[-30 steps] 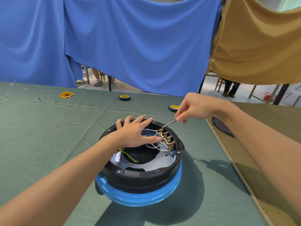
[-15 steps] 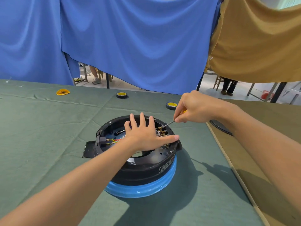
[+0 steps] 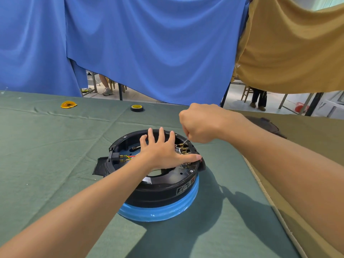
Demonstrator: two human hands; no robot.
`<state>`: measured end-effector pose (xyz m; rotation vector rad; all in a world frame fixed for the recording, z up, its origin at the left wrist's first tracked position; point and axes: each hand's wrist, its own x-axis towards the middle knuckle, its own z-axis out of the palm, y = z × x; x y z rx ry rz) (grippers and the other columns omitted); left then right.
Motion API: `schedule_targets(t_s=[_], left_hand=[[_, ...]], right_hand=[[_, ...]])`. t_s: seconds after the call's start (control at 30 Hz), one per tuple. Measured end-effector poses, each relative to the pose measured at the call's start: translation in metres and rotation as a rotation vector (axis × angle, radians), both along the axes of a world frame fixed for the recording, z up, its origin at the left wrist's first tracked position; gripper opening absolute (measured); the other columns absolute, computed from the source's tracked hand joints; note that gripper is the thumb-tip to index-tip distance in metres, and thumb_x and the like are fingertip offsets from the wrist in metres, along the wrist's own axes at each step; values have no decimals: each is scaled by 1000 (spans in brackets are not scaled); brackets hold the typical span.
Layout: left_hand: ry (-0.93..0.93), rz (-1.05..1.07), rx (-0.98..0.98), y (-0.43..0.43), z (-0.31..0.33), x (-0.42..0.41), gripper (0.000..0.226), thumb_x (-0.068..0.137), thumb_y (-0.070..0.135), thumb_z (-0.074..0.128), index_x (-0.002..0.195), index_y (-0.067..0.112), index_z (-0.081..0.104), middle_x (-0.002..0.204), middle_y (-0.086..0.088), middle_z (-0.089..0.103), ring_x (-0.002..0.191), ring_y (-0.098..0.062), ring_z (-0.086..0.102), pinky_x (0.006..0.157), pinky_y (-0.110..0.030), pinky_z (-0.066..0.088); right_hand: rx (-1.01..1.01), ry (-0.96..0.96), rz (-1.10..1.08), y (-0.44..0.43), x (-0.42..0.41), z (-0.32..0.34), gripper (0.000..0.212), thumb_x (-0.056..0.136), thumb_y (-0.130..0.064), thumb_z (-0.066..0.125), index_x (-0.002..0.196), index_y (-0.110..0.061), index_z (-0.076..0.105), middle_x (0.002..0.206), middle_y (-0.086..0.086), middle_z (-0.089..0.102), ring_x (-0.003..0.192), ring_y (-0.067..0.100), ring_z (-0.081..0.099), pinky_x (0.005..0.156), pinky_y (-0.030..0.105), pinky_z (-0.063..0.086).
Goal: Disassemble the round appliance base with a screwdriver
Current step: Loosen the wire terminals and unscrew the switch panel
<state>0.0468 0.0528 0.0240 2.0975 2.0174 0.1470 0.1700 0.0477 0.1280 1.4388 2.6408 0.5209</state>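
The round appliance base (image 3: pixel 162 192), black with a blue lower ring, sits upside down on the green cloth. Its open inside shows brass terminals (image 3: pixel 183 148) and coloured wires. My left hand (image 3: pixel 163 151) lies flat across the opening with fingers spread, thumb on the right rim. My right hand (image 3: pixel 201 123) is closed in a fist over a screwdriver (image 3: pixel 184 141); only the thin metal shaft shows, its tip down among the terminals at the far right rim. The handle is hidden in my fist.
A black tape roll with a yellow core (image 3: pixel 137 108) and a yellow object (image 3: pixel 68 104) lie at the far side of the green cloth (image 3: pixel 46 146). A dark round cover (image 3: pixel 264 125) rests on the brown cloth to the right. Blue and ochre sheets hang behind.
My right hand has turned over into a fist above the terminals, and the shaft now points steeply down. My left hand stays spread on the base. The view shifted slightly.
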Motion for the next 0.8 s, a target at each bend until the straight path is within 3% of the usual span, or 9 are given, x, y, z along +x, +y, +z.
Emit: schedule_targets(t_s=[0.1,0.23,0.33,0.43,0.5,0.6,0.67,0.73,0.8], left_hand=[[-5,-7,12,1,-1,-1,134,45,105,23,154,33,-3,163,-7,-11,146,-38,-19,113,-55,-7],[11,-9,18,0,1,0,134,48,104,25,155,28,2,163,-8,-9,146,-39,-17,113,-56,-6],[27,-18,23,0,2,0,134,48,104,23,155,26,3,163,-9,-8,146,-41,-16,113,-56,-5],[33,-21,24,1,2,0,136,46,105,20,155,26,2,163,-9,-9,146,-41,-17,114,-57,-5],[31,-19,27,1,1,-1,136,45,105,20,155,27,2,163,-9,-8,146,-41,-17,114,-56,-5],[18,-15,34,3,-1,-1,138,43,106,19,155,27,2,163,-8,-8,146,-40,-17,114,-56,-5],[5,-16,36,2,-2,-1,136,44,106,21,155,29,1,163,-8,-8,146,-39,-17,113,-56,-6],[-2,-16,41,2,-3,-2,134,45,105,23,155,32,1,163,-8,-8,146,-39,-18,113,-56,-6],[1,-17,38,2,-2,-2,135,45,105,23,155,29,2,163,-8,-8,146,-39,-17,113,-56,-6]], right_hand=[[-13,-16,-30,-4,-11,-1,31,84,-6,53,66,-21,33,72,2,40,55,18,43,46,28,26],[-312,144,-122,18,4,17,10,83,-16,65,83,-9,72,57,-1,66,54,17,54,49,25,44],[-661,508,-347,38,30,20,20,86,-16,68,93,3,71,69,11,65,40,13,30,41,21,27],[-829,667,-462,45,45,12,20,89,-15,66,97,3,67,73,13,58,41,10,21,42,21,19],[-738,633,-409,41,41,11,21,87,-18,68,94,1,71,73,12,65,42,13,28,42,22,26],[-330,300,-196,19,17,6,11,84,-19,66,82,-10,73,65,3,69,56,21,57,51,29,50],[-122,151,-90,1,0,-5,16,81,-10,59,66,-14,55,61,7,56,58,26,55,46,31,42],[-31,137,-43,-7,-4,-13,25,80,-7,57,62,-16,42,64,6,46,53,24,48,42,27,30],[-114,170,-69,1,6,-8,14,79,-9,59,66,-13,56,63,8,57,60,27,57,44,30,41]])
